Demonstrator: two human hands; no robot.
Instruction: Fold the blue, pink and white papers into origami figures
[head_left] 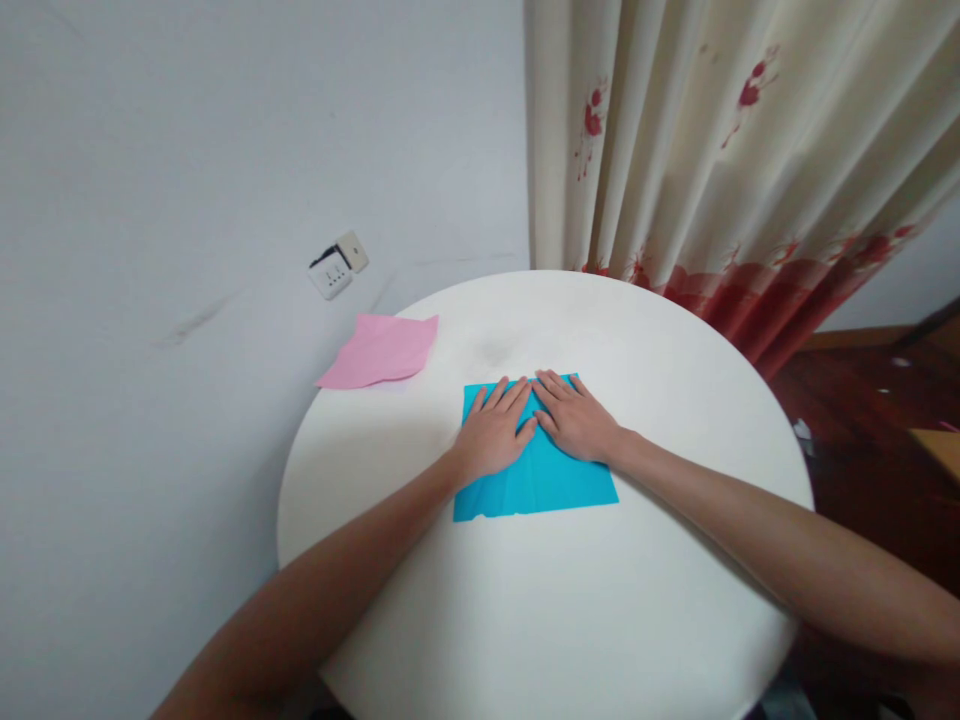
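- Blue sheet material (559, 485), thin and roughly rectangular, was spread flat near the middle of a round white surface (675, 400); whether it was paper or cloth could not be told.
- Faint creases were seen running through its near part, and its near edge was marked by small irregular notches towards the left corner.
- Its left part was covered by the left hand (491, 437), laid palm down with the fingers pointed at the far edge.
- Its right part was covered by the right hand (576, 420), likewise palm down, with the fingers angled inward; the two hands were set just beside each other.
- Nothing was pinched in either grip: both were left unclosed, with the fingers extended over the sheet.
- By judgement, the step in hand was one of pressing or smoothing the sheet flat.
- For the next move, even pressure would be called for if more flattening was wanted; before any edge could be taken up, a palm would have to be lifted or slid clear.
- Farther off, a pink sheet (386, 350) was placed at the far left rim.
- Beyond, a pale wall (187, 150) with a socket (331, 274) and a red-patterned curtain (675, 130) were seen.
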